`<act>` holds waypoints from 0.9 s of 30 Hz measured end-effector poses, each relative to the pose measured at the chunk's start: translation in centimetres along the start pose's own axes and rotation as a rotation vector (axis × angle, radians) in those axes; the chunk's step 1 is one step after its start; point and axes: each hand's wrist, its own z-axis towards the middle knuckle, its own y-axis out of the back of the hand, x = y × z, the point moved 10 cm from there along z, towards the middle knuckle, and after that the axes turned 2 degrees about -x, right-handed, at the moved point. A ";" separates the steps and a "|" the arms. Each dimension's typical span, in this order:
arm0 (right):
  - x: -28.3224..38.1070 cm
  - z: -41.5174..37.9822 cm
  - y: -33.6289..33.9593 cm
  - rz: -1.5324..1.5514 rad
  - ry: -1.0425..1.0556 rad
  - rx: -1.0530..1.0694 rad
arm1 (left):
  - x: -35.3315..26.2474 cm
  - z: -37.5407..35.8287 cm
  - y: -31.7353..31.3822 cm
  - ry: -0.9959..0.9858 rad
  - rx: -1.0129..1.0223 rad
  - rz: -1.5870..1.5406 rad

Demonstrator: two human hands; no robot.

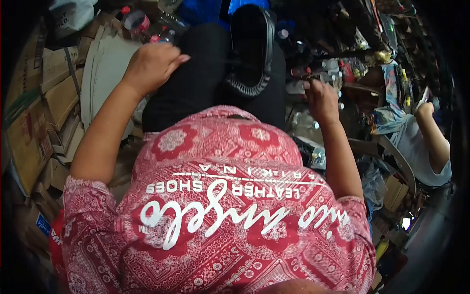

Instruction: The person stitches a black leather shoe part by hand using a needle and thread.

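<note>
A black shoe (252, 54) lies across my lap between my thighs, its edge ridged at the near end and its dark middle hard to read. My left hand (152, 67) is closed above my left thigh, thumb against the curled fingers, apart from the shoe. On the other side, my right hand (323, 102) is raised beside my right thigh with its fingers curled in. Whatever either hand grips, if anything, is too small or hidden to make out. Black trousers (188, 78) cover my legs.
Flattened cardboard boxes (58, 78) and a pale curved panel (105, 73) stand at left. Plastic bottles (137, 22) lie ahead, with more clear bottles (306, 120) at right. Another person's arm (435, 134) shows at far right, the hand around a small object. Clutter fills the upper right.
</note>
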 end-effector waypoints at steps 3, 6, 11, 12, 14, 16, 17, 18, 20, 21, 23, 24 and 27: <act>5.8 1.2 2.4 0.146 0.241 -0.135 | -6.5 1.3 -0.7 -0.163 0.015 -0.142; -2.9 -2.9 -4.6 0.075 -0.073 0.219 | 1.7 -2.1 -0.6 0.113 0.100 0.016; -5.1 -3.1 -5.5 0.908 -0.395 -0.021 | 9.3 -8.6 -1.3 0.812 -0.049 -1.027; -4.7 -3.1 -5.3 0.967 -0.479 0.024 | 10.2 -11.0 -1.7 1.056 -0.161 -1.188; -1.5 -1.3 -2.3 1.023 -0.549 0.124 | 13.0 -15.8 -2.0 1.442 -0.153 -0.836; 3.5 0.9 -0.4 1.103 -0.327 0.118 | 15.5 -14.6 -1.3 1.155 -0.118 -0.499; 5.7 1.6 0.2 1.044 -0.247 0.160 | 15.1 -12.2 -0.3 0.866 -0.077 -0.177; 7.9 2.5 1.2 0.883 -0.081 0.099 | 13.8 -9.3 -0.2 0.823 -0.088 -0.288; 9.9 3.4 2.2 0.714 0.100 0.028 | 8.8 -2.3 0.8 0.509 -0.094 -0.225; 10.2 3.4 1.1 0.628 0.103 0.085 | 6.2 0.8 0.5 0.314 -0.075 -0.151; 10.4 3.2 0.0 0.536 0.110 0.131 | 1.5 4.4 -0.9 0.075 -0.024 0.010; 10.1 3.0 0.2 0.576 0.098 0.088 | 0.2 5.6 -2.3 0.062 0.084 0.061; 9.8 2.3 0.6 0.634 0.067 0.036 | -1.4 7.4 -6.2 0.084 0.493 0.220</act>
